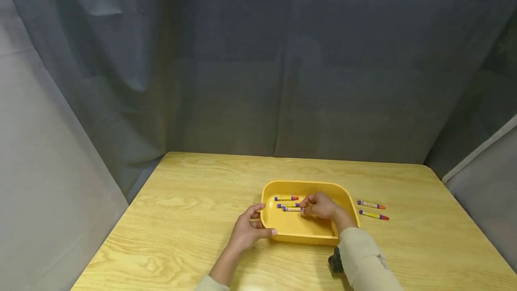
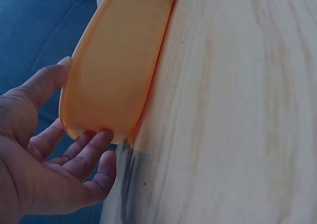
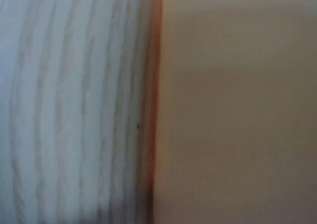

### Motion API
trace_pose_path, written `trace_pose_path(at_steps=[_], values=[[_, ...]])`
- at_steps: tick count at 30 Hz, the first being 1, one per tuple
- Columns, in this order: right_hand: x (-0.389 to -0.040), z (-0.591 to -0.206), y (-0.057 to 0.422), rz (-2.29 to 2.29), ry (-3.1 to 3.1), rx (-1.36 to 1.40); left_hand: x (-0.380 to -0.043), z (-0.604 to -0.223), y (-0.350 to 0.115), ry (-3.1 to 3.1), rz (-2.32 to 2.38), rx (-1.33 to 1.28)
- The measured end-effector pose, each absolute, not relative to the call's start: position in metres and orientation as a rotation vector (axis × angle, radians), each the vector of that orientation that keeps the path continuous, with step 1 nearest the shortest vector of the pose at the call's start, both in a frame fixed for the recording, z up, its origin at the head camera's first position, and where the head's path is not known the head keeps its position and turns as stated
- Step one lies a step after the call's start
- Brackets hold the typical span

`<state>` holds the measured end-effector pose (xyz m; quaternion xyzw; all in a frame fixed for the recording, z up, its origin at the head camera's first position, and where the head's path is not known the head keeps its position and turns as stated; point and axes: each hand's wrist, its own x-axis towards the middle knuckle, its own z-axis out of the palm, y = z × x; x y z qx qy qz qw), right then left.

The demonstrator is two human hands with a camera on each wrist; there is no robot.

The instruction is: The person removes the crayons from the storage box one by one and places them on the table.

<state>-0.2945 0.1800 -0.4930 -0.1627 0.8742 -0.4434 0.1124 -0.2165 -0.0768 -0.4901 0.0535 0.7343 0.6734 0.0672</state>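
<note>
A yellow plastic tray point(image 1: 307, 239) stands on the table. My left hand point(image 1: 247, 231) holds it by its left end, the thumb over the near rim and the fingers against the outer wall. In the left wrist view those fingers curl under the tray's end wall point(image 2: 114, 70). My right hand point(image 1: 321, 206) reaches inside and pinches the right end of a crayon point(image 1: 291, 209) low in the tray. Just beyond lie a second crayon point(image 1: 286, 205) and a red-tipped crayon point(image 1: 284, 198). The right wrist view shows only the tray's outer wall point(image 3: 237, 115) and table, with the hand hidden.
To the right of the tray, an orange-tipped crayon point(image 1: 370, 205) and a red-tipped yellow crayon point(image 1: 373, 215) lie on the wooden table point(image 1: 181, 210). Dark grey curtains point(image 1: 226, 80) hang behind the table's far edge, with pale cloth at both sides.
</note>
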Motion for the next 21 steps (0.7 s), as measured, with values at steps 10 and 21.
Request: trace_pose_path(at_steps=[10, 21], values=[[-0.283, -0.474, 0.181, -1.348, 2.610, -0.562, -0.209, -0.476, -0.075, 2.204, 2.044, 0.175], [-0.279, -0.459, 0.191, -1.395, 2.692, -0.533, -0.215, -0.487, -0.075, 2.170, 2.075, 0.184]])
